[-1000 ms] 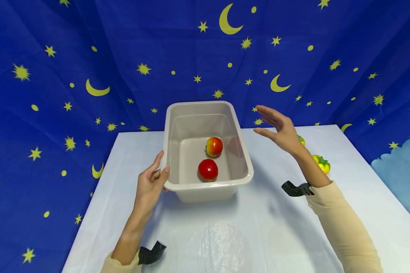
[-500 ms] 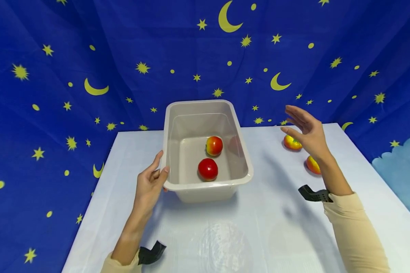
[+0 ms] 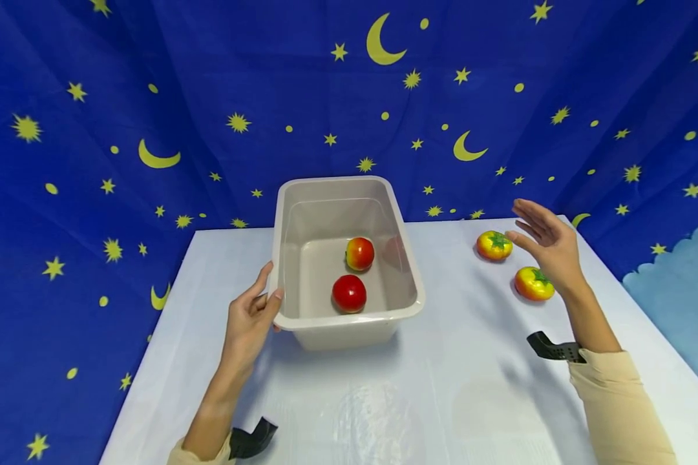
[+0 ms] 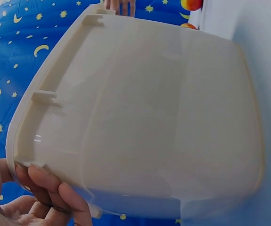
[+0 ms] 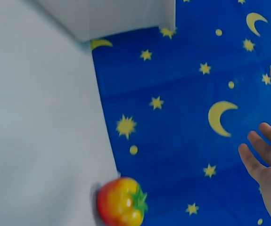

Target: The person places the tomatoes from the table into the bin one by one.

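Observation:
My left hand [image 3: 249,320] grips the left rim of a beige plastic bin [image 3: 344,337], thumb over the edge and fingers curled under it, as the left wrist view also shows [image 4: 45,193]. Inside the bin lie a plain red round fruit [image 3: 349,294] and a red-and-yellow apple-like fruit [image 3: 360,254]. My right hand [image 3: 552,248] hovers at the right with fingers spread and nothing in it. Near it on the table sit two glossy yellow-and-red fruits with green leafy tops, a farther one [image 3: 494,246] and a nearer one [image 3: 534,284].
A white-covered table [image 3: 430,400] carries the bin and the loose fruits. Behind it hangs a dark blue curtain [image 3: 302,84] with yellow moons and stars. Each wrist wears a black mount [image 3: 555,349].
My right hand has moved from beside the bin rightward, past the two leafy-topped fruits, which now show fully. My left hand and the bin stay in place; the head view shifts slightly.

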Demonstrator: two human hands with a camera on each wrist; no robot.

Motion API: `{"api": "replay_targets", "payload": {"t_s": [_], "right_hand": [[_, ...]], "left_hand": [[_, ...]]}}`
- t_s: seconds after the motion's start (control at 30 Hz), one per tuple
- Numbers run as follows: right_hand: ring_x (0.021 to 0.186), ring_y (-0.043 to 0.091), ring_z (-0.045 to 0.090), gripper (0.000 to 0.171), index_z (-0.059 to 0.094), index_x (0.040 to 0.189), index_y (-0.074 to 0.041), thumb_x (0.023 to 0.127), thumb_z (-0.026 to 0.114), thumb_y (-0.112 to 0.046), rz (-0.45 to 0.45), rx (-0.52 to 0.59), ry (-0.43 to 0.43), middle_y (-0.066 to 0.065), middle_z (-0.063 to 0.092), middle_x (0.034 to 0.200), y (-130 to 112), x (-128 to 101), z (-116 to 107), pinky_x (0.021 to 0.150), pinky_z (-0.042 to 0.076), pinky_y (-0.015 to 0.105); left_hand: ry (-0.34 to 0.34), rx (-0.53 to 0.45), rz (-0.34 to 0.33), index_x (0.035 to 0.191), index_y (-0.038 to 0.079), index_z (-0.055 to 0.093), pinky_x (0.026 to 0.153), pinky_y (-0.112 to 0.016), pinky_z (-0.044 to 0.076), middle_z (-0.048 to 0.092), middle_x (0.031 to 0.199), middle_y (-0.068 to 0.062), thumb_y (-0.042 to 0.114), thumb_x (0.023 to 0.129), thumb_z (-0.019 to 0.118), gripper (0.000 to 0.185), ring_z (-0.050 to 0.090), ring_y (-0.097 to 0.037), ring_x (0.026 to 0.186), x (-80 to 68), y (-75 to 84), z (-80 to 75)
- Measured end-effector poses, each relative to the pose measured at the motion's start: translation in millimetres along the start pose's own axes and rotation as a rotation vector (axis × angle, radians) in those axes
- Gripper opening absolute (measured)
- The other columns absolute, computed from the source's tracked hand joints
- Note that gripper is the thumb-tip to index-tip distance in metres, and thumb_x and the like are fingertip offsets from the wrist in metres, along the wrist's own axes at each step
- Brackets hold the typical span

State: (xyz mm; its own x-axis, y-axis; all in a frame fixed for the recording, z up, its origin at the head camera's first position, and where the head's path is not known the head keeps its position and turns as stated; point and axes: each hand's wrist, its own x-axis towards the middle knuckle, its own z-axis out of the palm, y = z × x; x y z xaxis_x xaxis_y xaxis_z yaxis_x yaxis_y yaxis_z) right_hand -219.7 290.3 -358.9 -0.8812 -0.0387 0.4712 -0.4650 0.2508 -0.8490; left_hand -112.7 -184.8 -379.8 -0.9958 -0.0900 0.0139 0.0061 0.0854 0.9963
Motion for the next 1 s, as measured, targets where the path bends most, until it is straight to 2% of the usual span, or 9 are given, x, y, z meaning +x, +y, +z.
{"api": "replay_targets", "payload": {"t_s": [0.4, 0.73, 1.0], "right_hand": [[0.117, 0.005, 0.058, 0.062, 0.049, 0.141, -0.002, 0.084, 0.065, 0.016, 0.037, 0.066, 0.051, -0.003, 0.062, 0.130, 20.7, -21.8, -33.1, 0.093, 0.046, 0.010], [0.115, 0.004, 0.059, 0.064, 0.047, 0.144, -0.006, 0.085, 0.065, 0.013, 0.103, 0.097, 0.085, -0.007, 0.063, 0.126, 34.4, -30.7, -44.9, 0.090, 0.047, 0.009], [0.115, 0.006, 0.060, 0.060, 0.049, 0.141, -0.004, 0.085, 0.066, 0.012, 0.112, 0.099, 0.092, -0.006, 0.064, 0.124, 43.8, -38.2, -49.9, 0.090, 0.047, 0.010]], "left_hand": [[0.002, -0.001, -0.018, 0.151, 0.021, 0.037, 0.055, -0.020, 0.047, 0.072, 0.108, -0.011, 0.012, 0.100, 0.056, 0.055, 0.055, -0.007, 0.062, 1.3, -0.1, 1.4], [0.000, -0.047, 0.023, 0.151, 0.017, 0.037, 0.053, -0.018, 0.045, 0.072, 0.094, 0.016, 0.012, 0.100, 0.056, 0.055, 0.055, -0.006, 0.062, 3.2, -1.2, -2.4], [-0.011, -0.053, 0.020, 0.151, 0.016, 0.036, 0.054, -0.018, 0.045, 0.071, 0.101, 0.017, 0.011, 0.100, 0.056, 0.055, 0.055, -0.006, 0.063, 2.8, -3.3, -1.9]]}}
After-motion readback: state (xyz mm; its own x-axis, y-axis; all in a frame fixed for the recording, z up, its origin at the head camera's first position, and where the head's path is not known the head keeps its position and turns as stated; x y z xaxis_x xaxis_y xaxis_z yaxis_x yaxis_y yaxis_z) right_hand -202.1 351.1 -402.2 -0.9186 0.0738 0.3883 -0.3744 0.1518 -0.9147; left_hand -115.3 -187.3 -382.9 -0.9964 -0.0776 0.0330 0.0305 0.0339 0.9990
